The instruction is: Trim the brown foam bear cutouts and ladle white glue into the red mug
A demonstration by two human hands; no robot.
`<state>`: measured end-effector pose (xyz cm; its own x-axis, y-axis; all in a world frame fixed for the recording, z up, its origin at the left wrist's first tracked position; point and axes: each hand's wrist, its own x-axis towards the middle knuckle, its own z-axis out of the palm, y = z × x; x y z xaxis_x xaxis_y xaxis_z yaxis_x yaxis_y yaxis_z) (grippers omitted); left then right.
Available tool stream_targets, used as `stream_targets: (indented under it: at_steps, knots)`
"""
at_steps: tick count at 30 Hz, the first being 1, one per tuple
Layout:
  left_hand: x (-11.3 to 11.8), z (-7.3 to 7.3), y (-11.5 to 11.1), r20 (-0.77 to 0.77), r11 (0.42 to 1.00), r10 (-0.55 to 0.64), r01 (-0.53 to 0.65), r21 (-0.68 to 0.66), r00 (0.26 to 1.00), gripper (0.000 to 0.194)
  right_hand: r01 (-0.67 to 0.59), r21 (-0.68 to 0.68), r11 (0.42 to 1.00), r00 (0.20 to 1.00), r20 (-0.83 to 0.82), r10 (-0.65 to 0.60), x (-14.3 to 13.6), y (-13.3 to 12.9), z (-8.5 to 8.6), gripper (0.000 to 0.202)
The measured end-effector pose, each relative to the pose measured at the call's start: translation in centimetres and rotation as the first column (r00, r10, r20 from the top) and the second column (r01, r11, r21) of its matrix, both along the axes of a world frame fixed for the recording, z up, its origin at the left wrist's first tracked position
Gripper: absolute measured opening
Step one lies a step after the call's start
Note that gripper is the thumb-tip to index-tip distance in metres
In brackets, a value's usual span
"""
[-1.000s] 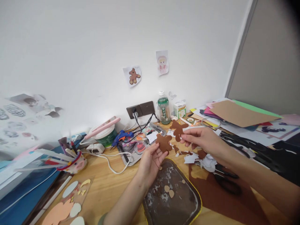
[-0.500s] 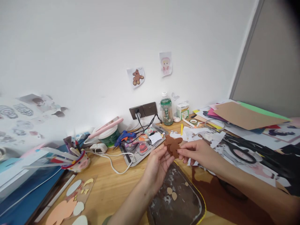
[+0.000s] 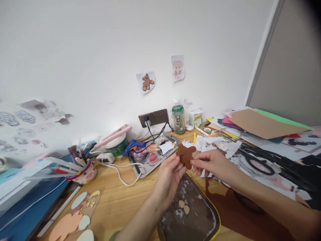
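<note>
A brown bear-shaped cutout [image 3: 186, 156], made of layered pieces, is held up between both hands above a dark tray. My left hand [image 3: 168, 177] grips its left side, with the fingers behind and the thumb in front. My right hand [image 3: 210, 163] pinches its lower right edge between thumb and fingers. Below them lies the dark, smudged tray [image 3: 193, 224] with a yellow rim; several small beige cutouts [image 3: 186, 210] rest on it. A picture of a brown bear [image 3: 147, 82] is stuck to the wall ahead.
A blue glue gun [image 3: 134, 145] lies by a metal tray [image 3: 143, 173] of coloured pieces. Behind stands a green-labelled bottle [image 3: 178, 117]. Paper scraps, black-handled scissors [image 3: 259, 164] and stacked coloured sheets [image 3: 265, 123] cover the right. At left are a pen holder [image 3: 86, 174] and peach cutouts [image 3: 65, 225].
The bear cutout has tilted very slightly in my fingers. Both hands keep their hold in nearly the same place.
</note>
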<state>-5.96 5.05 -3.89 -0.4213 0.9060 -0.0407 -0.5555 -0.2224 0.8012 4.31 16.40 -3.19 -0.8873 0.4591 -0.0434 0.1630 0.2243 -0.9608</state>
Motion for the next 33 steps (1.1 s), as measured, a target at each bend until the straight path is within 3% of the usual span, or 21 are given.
stream_targets:
  at_steps: [12,33]
  knots:
    - [0.17,-0.14,-0.05,0.0,0.999,-0.015,0.015,0.031,1.0,0.022,0.007,0.017,1.0,1.0,-0.003,-0.007,-0.3,0.52,-0.91,0.024]
    - [0.47,0.01,-0.03,0.034,0.999,-0.027,0.026,0.028,0.999,0.023,0.024,0.08,0.996,0.998,0.056,-0.028,-0.08,0.34,-0.84,0.027]
